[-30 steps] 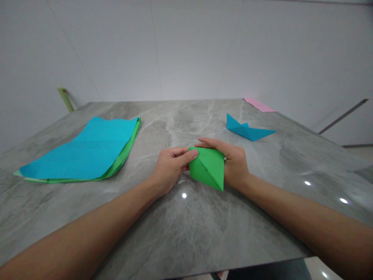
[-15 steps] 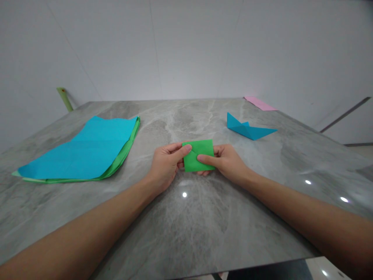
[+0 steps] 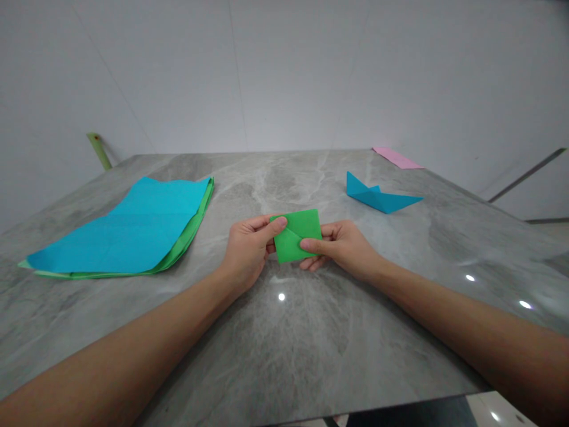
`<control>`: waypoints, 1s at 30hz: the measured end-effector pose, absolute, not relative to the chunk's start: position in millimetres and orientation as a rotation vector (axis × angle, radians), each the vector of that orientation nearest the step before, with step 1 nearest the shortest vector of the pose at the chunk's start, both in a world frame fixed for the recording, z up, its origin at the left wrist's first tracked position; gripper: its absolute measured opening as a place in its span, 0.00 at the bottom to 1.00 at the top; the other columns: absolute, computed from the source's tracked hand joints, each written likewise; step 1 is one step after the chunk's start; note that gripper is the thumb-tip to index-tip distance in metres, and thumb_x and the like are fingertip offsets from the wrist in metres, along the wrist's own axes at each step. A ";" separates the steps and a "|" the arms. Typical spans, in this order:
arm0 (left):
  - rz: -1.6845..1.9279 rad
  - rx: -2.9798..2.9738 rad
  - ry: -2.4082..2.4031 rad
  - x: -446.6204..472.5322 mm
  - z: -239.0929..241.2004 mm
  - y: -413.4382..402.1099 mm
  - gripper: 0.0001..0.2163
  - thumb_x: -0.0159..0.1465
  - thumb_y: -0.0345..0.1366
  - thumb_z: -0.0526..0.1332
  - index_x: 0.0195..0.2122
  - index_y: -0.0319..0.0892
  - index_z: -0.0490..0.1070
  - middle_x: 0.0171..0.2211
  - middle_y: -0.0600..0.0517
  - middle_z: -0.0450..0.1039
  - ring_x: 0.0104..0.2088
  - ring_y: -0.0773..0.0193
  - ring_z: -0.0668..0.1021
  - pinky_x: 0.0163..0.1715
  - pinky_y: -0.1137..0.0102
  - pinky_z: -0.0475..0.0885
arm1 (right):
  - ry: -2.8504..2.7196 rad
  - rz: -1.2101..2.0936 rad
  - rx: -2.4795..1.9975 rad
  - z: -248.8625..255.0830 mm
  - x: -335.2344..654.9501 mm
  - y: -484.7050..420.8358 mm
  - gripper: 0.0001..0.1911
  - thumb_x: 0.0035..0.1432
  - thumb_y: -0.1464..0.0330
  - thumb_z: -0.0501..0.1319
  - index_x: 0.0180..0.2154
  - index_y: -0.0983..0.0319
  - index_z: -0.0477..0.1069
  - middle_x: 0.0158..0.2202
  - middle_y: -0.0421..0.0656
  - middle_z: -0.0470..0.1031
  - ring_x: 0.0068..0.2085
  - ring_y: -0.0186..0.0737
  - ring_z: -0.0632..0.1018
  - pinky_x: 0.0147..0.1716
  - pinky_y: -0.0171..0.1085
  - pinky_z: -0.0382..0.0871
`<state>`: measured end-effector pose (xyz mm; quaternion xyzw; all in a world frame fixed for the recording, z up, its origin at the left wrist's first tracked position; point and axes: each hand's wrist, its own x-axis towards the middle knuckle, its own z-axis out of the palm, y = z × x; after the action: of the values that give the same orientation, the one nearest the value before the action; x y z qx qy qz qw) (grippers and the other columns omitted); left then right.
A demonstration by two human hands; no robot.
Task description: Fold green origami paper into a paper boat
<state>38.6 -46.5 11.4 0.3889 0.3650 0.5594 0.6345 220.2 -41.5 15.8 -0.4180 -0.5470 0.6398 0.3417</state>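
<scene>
Right hand: I'm seeing it pinching the green paper's right side, thumb on top.
Left hand: pinching its upper left corner.
Green paper: sitting between both hands.
Fold: probably being pressed flat; next move likely calling for aligned edges, firm thumb pressure.
Paper stack: lying left on worktop.
Blue boat: resting right, beyond hands.

Head-worn view, forward and down
</scene>
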 end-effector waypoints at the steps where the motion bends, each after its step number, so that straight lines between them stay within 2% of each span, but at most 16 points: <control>1: 1.282 0.882 0.841 37.7 11.5 -45.8 0.13 0.50 0.39 0.75 0.32 0.36 0.80 0.28 0.48 0.80 0.29 0.61 0.81 0.30 0.68 0.77 | -1.424 1.656 -1.097 16.2 220.4 -41.2 0.18 0.45 0.57 0.74 0.31 0.66 0.79 0.25 0.46 0.82 0.25 0.37 0.82 0.27 0.32 0.79; 7: 1.072 1.061 0.901 31.6 9.8 -43.6 0.11 0.51 0.40 0.74 0.31 0.37 0.81 0.28 0.48 0.80 0.28 0.60 0.81 0.31 0.66 0.78 | -1.573 1.589 -1.114 17.6 227.0 -39.7 0.18 0.45 0.56 0.73 0.27 0.65 0.78 0.21 0.43 0.80 0.22 0.36 0.79 0.25 0.34 0.76; 12: 0.967 1.265 0.983 27.9 12.4 -45.1 0.09 0.52 0.40 0.72 0.26 0.39 0.81 0.23 0.50 0.77 0.23 0.63 0.77 0.24 0.71 0.73 | -1.640 1.387 -1.062 12.8 227.5 -41.3 0.14 0.49 0.58 0.71 0.27 0.63 0.79 0.24 0.39 0.79 0.24 0.33 0.76 0.23 0.32 0.68; 15: 0.986 1.400 1.016 28.0 14.7 -47.0 0.12 0.56 0.43 0.69 0.24 0.39 0.79 0.19 0.52 0.73 0.20 0.66 0.74 0.21 0.73 0.69 | -1.663 1.338 -1.057 11.6 227.3 -41.8 0.14 0.51 0.57 0.70 0.27 0.63 0.79 0.23 0.39 0.77 0.23 0.33 0.73 0.23 0.32 0.66; 19: 0.993 1.615 1.044 28.5 15.6 -48.5 0.13 0.60 0.42 0.62 0.25 0.39 0.78 0.19 0.54 0.70 0.20 0.68 0.71 0.20 0.75 0.66 | -1.704 1.251 -1.073 12.6 227.7 -41.8 0.14 0.51 0.58 0.69 0.26 0.64 0.79 0.21 0.39 0.75 0.22 0.31 0.71 0.21 0.31 0.62; 25: 0.958 1.845 1.012 28.3 14.3 -48.5 0.13 0.61 0.40 0.60 0.23 0.38 0.76 0.19 0.55 0.66 0.21 0.69 0.66 0.21 0.75 0.61 | -1.660 1.094 -1.029 13.5 224.3 -44.6 0.11 0.49 0.60 0.71 0.28 0.62 0.80 0.23 0.40 0.78 0.25 0.33 0.73 0.23 0.31 0.66; 30: 0.955 1.882 1.001 29.6 14.1 -49.0 0.15 0.62 0.39 0.59 0.21 0.38 0.74 0.17 0.56 0.62 0.21 0.70 0.64 0.21 0.75 0.59 | -1.677 1.023 -1.018 13.7 225.3 -48.6 0.11 0.52 0.60 0.70 0.27 0.63 0.80 0.21 0.39 0.76 0.22 0.32 0.71 0.21 0.31 0.62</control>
<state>29.6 -49.0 14.1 0.7411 0.3942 0.3762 0.3922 225.3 -48.6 13.7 -0.4115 -0.6775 0.4134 0.4480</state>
